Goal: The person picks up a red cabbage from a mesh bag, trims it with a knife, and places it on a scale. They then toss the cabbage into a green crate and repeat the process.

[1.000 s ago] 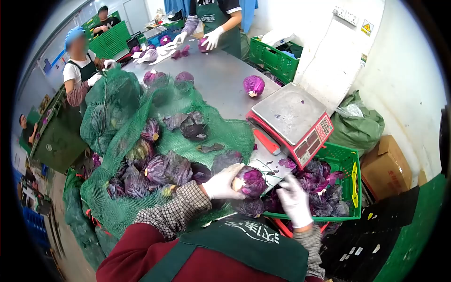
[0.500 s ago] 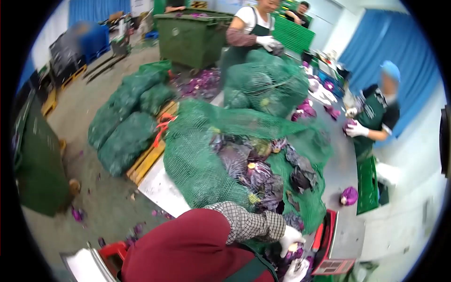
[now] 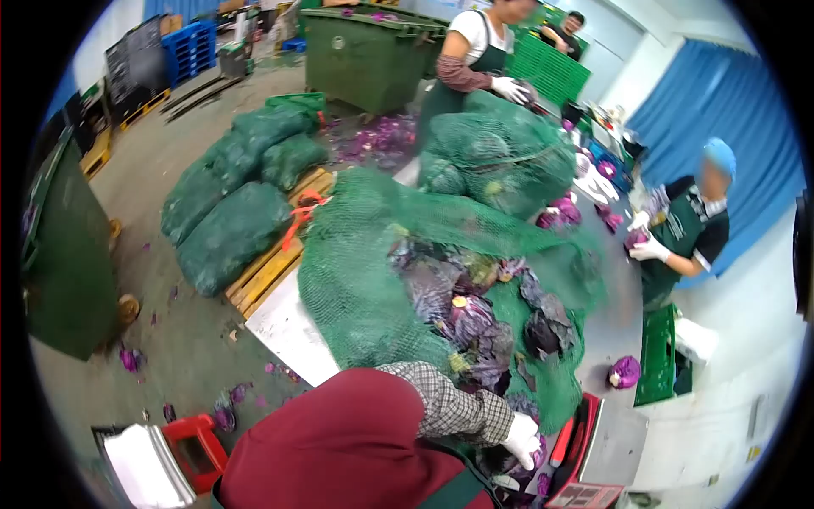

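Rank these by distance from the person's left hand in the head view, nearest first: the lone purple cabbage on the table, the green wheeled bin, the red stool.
From the left hand:
1. Purple cabbage, on the table to its right.
2. Red stool, on the floor at the left.
3. Green wheeled bin, far across the room.

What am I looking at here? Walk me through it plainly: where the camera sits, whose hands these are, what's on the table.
There is no machine. The single picture comes from a camera worn on a person's head, looking down with a wide, rounded lens. The dark red sleeve and checked cuff at the bottom are the wearer's own arm. Their left hand, in a white glove, reaches down among red cabbages lying on an opened green net sack on a steel table; whether it grips one is unclear. The right hand is out of view. A red weighing scale sits at the table's near end, and one loose cabbage lies apart. Two other people in gloves work farther along.
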Demonstrator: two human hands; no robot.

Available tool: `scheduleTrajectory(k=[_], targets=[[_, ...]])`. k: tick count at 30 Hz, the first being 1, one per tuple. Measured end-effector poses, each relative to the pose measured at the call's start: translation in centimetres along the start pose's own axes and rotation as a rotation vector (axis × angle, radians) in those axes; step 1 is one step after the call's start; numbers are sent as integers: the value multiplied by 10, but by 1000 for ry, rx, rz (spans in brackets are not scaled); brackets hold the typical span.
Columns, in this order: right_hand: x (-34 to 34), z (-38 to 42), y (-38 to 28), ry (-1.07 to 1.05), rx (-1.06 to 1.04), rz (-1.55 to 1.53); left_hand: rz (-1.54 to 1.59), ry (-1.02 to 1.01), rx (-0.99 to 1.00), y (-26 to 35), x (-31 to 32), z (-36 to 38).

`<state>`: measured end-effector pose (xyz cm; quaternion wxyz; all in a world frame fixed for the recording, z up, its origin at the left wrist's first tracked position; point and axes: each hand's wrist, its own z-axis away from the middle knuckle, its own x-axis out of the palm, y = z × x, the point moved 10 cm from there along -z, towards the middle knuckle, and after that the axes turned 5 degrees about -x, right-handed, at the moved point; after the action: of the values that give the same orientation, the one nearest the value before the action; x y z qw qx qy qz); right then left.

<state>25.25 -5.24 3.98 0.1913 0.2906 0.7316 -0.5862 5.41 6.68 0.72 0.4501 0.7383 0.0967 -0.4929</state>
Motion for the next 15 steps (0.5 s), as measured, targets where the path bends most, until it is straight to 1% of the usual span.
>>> scheduleTrajectory(k=[1,2,3,4,5,6,7,8,9,10,11,12,13,15], targets=[[3,-4,-32,6,53,-91,-69,17,63,13,-2,1],[19,-11,-62,-35,161,-215,-88,-1,89,18,-3,3],[31,-19,-109,-48,147,-168,-71,-49,88,27,-10,9],[75,-27,-7,-125,317,-507,-21,-138,60,32,-12,15],[73,-36,-48,46,-373,-185,111,-326,-122,21,-11,31],[80,-41,-44,-8,-243,-220,211,-486,-325,10,-12,53],[80,-44,-29,-26,-97,-376,192,-577,-264,6,6,55],[74,-46,-43,-32,-270,-170,89,-329,-274,2,-12,54],[72,-46,-41,8,-235,-160,1,-71,-294,0,-41,56],[67,-48,-61,4,-305,-41,-92,-27,-121,22,-50,48],[66,-47,-59,64,-393,-19,-192,38,35,40,-60,41],[67,-45,-65,87,-418,26,-77,-57,184,49,-41,31],[67,-43,-71,105,-447,69,-128,-81,268,57,-27,25],[63,-38,-62,127,-352,-11,-21,-103,288,43,-10,12]])
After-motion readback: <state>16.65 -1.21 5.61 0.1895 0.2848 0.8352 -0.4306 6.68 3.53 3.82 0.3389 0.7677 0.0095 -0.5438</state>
